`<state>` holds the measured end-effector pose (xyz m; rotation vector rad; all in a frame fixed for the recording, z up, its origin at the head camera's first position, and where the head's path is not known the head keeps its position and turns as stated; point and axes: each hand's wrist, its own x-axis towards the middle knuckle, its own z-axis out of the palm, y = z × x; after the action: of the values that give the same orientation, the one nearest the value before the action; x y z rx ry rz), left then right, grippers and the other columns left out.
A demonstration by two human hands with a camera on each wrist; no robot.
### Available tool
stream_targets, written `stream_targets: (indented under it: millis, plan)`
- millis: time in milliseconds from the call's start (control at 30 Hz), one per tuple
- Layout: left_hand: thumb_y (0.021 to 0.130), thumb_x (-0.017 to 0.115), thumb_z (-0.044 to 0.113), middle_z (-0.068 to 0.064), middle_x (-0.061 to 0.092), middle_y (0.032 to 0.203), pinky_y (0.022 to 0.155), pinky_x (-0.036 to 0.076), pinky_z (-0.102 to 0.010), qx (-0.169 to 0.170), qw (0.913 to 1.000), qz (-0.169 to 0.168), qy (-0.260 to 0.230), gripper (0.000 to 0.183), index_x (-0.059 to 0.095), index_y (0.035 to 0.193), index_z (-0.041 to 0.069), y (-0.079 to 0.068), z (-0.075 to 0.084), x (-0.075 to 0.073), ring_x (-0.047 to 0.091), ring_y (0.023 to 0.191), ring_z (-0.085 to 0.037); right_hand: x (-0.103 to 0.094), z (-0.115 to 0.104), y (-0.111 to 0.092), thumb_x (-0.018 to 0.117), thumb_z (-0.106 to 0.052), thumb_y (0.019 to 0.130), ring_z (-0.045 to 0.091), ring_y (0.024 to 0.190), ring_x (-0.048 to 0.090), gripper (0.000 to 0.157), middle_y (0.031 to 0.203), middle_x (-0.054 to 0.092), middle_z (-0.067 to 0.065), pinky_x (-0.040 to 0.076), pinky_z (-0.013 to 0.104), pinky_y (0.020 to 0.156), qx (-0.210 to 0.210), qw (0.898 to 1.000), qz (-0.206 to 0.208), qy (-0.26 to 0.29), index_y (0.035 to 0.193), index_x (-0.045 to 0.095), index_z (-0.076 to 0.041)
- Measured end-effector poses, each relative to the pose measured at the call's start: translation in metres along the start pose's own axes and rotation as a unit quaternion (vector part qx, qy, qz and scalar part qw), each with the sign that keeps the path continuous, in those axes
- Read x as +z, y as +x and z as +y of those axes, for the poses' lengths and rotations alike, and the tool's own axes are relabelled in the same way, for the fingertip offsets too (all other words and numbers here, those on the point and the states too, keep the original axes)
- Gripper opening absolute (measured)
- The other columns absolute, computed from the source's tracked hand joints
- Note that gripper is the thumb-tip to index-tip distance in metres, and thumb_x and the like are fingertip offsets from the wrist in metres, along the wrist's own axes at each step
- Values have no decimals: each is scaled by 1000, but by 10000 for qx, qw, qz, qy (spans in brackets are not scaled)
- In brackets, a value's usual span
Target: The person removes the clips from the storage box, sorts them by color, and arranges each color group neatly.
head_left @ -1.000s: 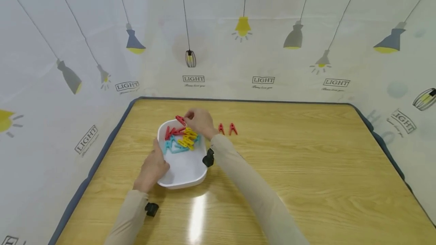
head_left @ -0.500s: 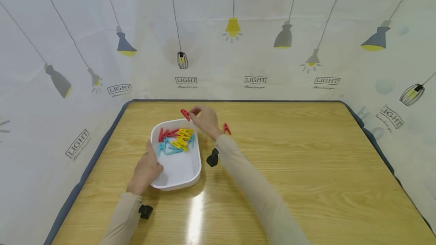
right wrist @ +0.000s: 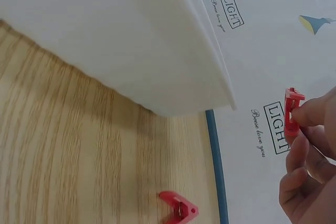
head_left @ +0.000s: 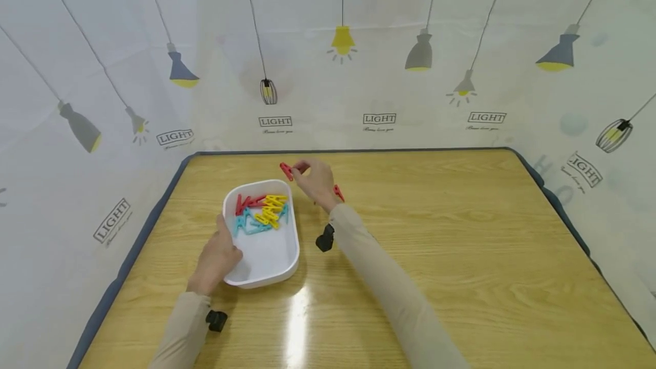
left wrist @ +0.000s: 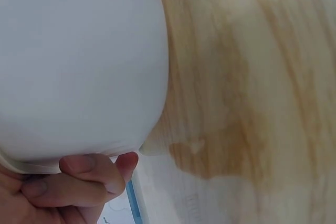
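A white plastic tub [head_left: 266, 261] rests on the table with several red clothespins [head_left: 251, 202], yellow clothespins [head_left: 271, 209] and light blue clothespins [head_left: 253, 225] in its far half. My left hand [head_left: 214, 256] grips the tub's left side, thumb over the rim; in the left wrist view its curled fingers [left wrist: 86, 182] press the outer wall. Just beyond the tub's far right corner, my right hand [head_left: 314, 180] pinches a red clothespin [head_left: 286, 171] between thumb and fingers, clear of the rim. Partly hidden behind that hand, another red clothespin [head_left: 338, 192] lies on the table.
The wooden table [head_left: 461, 244] stretches to the right of the tub. A dark blue edging [head_left: 359, 151] runs along its back and sides. Behind rises a pale cloth [head_left: 318, 84] printed with lamps.
My right hand has drawn the pinched red clothespin from above the tub's far rim out to the far right. The head view has swung slightly right; my left hand still holds the tub.
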<state>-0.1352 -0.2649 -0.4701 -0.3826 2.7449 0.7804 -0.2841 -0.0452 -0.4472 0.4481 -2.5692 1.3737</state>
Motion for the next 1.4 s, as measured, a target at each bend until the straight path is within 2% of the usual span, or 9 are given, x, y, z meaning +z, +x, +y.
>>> stream_targets:
  millis: [433,700,967,1100,1400]
  plan:
    - [94,55,3,-42,33,149,96,54,-51,-20,10000,-87,7,97,-20,155,-6,-3,1,-1,55,111,-40,-17,24,-5,69,-18,94,21,83,66,12,87,73,5,49,31,77,178,9992,325,168,97,76,-10]
    - [95,54,3,-41,38,145,89,56,-47,-26,10000,-86,-4,95,-20,155,-5,-2,-1,0,57,105,-38,-28,34,-9,67,-20,95,21,86,66,13,89,73,5,51,36,82,398,9986,347,105,98,75,-10]
    - [96,54,3,-40,32,150,95,54,-50,-92,9998,-140,-70,97,-22,155,-4,-3,3,-1,54,110,-39,-40,45,-9,68,-18,94,22,80,66,13,88,73,7,50,33,75,218,9987,461,-13,97,76,-8]
    - [95,52,2,-41,30,151,95,53,-50,-128,9998,-141,-97,96,-23,155,-5,-4,3,0,53,111,-40,-47,49,-11,67,-18,94,23,76,64,14,88,73,7,49,32,72,254,9985,486,-13,97,76,-8]
    - [96,52,2,-42,35,146,90,55,-47,-130,9998,-121,-76,96,-23,155,-5,-3,5,3,56,107,-39,-56,64,-13,67,-19,95,22,82,64,13,88,72,6,50,34,76,538,9967,612,-36,96,74,-9]
